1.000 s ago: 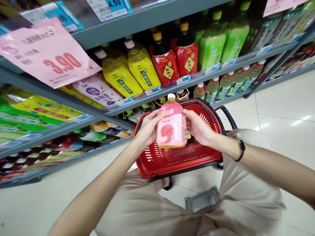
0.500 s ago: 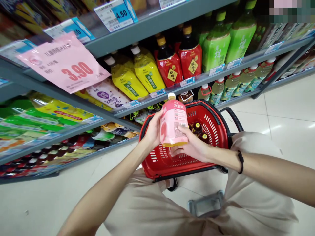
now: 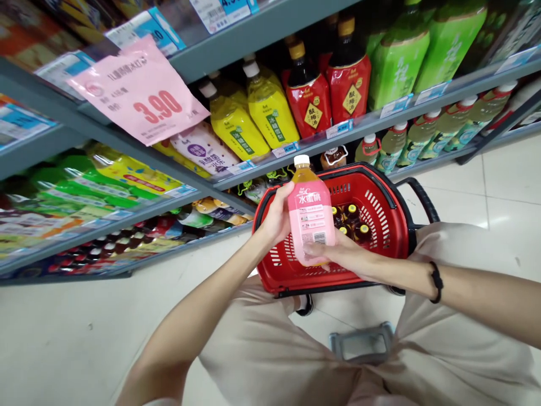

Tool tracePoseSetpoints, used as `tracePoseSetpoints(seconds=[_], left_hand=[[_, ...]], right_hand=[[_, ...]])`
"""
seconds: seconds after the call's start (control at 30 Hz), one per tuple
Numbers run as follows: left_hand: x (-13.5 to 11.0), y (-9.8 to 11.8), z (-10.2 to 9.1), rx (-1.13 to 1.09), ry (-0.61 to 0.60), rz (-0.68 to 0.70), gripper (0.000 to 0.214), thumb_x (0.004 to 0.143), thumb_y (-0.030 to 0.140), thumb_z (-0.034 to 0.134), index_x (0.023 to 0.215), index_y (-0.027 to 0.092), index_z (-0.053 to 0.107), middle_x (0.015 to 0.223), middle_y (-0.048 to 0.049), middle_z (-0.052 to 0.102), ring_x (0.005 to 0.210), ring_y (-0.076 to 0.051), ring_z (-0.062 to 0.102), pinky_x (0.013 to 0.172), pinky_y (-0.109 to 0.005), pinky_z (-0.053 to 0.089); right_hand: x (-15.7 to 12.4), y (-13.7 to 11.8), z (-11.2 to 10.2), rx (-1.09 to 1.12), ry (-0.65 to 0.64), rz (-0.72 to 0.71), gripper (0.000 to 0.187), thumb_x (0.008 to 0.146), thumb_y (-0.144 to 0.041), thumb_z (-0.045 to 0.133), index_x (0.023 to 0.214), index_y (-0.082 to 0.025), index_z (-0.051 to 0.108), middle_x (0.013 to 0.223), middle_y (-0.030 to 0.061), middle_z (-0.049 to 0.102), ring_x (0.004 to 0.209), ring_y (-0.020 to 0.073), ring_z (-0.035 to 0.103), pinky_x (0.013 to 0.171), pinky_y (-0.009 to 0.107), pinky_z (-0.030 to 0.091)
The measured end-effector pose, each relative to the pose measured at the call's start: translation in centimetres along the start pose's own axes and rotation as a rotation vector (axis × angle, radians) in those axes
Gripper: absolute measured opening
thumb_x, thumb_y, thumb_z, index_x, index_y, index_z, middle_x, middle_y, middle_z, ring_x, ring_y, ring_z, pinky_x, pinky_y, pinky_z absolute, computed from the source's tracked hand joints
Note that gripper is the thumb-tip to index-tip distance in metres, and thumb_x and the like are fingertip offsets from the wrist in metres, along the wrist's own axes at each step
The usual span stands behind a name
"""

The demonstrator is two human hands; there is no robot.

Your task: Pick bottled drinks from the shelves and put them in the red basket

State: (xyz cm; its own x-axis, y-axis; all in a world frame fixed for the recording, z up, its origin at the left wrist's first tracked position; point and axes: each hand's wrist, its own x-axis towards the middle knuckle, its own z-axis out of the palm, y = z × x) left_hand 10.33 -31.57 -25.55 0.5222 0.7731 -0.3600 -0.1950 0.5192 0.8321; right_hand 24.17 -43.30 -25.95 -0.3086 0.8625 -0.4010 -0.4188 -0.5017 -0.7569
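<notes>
Between my two hands is a pink-labelled drink bottle [image 3: 311,206] with a white cap and amber liquid showing at its neck. It is held above a red shopping basket [image 3: 270,282], its label with a barcode facing me. My left hand [image 3: 279,217] grips the bottle's left side near the shoulder. Around the lower right side wraps my right hand [image 3: 349,254], its thumb across the label and its other fingers hidden behind. Inside the basket stand several small dark bottles [image 3: 351,213] with yellow caps.
Shelves in front hold yellow bottles [image 3: 236,127], red-labelled bottles [image 3: 313,101] and green bottles [image 3: 399,67]. A pink price sign [image 3: 139,96] hangs from a shelf edge. The basket's black handle [image 3: 422,197] sticks out at right. A grey frame-like object [image 3: 362,343] lies between my legs.
The bottle has turned in my hands, so its label with the barcode now faces me more squarely. My view has shifted, and more of the small bottles in the basket show.
</notes>
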Motion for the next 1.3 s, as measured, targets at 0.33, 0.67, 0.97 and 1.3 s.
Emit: tracePoseSetpoints(seconds=[0.33,0.67,0.97,1.3], left_hand=[[-0.2,-0.3,-0.5,-0.007,-0.017,0.012,0.076,0.067,0.075,0.085,0.112,0.013,0.076,0.102,-0.0123,0.08,0.091,-0.03,0.077,0.088,-0.044,0.062],[0.3,-0.8,-0.7,-0.029,0.06,0.062,0.06,0.074,0.066,0.084,0.106,0.016,0.075,0.094,-0.0064,0.08,0.082,-0.024,0.075,0.079,-0.038,0.06],[0.4,-0.9,-0.7,-0.076,0.035,0.046,0.063,0.068,0.064,0.088,0.104,0.013,0.077,0.094,-0.009,0.08,0.08,-0.026,0.074,0.077,-0.038,0.058],[0.7,-1.2,-1.1,-0.06,0.044,0.073,0.059,0.07,0.064,0.086,0.099,0.013,0.078,0.093,-0.0082,0.08,0.078,-0.023,0.073,0.077,-0.037,0.057]], right_hand=[[-0.1,-0.3,0.4,-0.041,-0.029,0.001,0.064,0.062,-0.06,0.098,0.095,-0.016,0.065,0.082,0.0032,0.065,0.061,0.0106,0.051,0.045,0.021,0.04],[-0.2,0.3,-0.2,-0.069,0.002,0.099,0.069,0.062,-0.065,0.097,0.105,-0.019,0.07,0.099,0.0081,0.072,0.077,0.0165,0.063,0.052,0.021,0.045],[-0.1,0.0,-0.2,-0.075,-0.045,0.139,0.082,0.055,-0.075,0.097,0.104,-0.017,0.066,0.094,0.0042,0.067,0.071,0.0112,0.055,0.05,0.02,0.046],[0.2,0.7,-0.7,-0.045,-0.079,0.134,0.073,0.063,-0.068,0.098,0.104,-0.017,0.067,0.096,0.0049,0.07,0.073,0.0116,0.06,0.049,0.018,0.046]])
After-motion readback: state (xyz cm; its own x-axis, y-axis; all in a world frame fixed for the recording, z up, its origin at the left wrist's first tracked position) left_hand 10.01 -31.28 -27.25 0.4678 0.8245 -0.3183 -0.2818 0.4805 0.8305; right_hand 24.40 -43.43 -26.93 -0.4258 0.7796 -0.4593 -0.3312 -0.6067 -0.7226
